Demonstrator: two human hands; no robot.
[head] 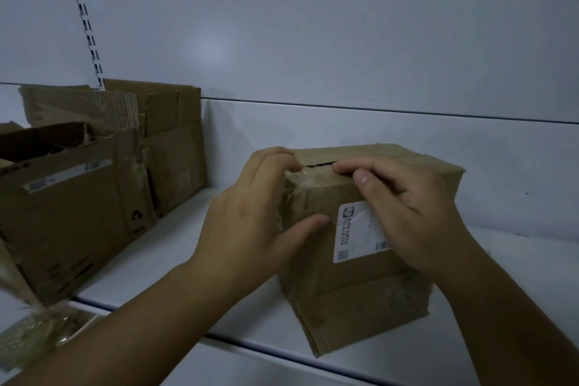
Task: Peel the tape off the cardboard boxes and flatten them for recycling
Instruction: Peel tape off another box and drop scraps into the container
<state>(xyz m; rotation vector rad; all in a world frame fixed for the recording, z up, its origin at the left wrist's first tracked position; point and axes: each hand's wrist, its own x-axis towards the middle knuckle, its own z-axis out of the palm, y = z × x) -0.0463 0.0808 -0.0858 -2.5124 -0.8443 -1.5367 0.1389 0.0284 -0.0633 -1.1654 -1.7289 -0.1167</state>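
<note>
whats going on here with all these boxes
A person is working on a closed box on a white shelf. The left hand picks at the clear tape on the box's top front edge, while the right hand grips that edge beside the seam, partly covering a white label. Most of the tape is not yet off. Opened boxes stand to the left, and what looks like a wad of peeled tape lies nearby.

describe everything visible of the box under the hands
Brown cardboard box, closed and dented, standing on the white shelf. Crumpled clear tape covers its top front edge beside a dark slit in the seam. A white printed label is on the front. The left hand curls onto the tape; the right hand grips the top edge.
</note>
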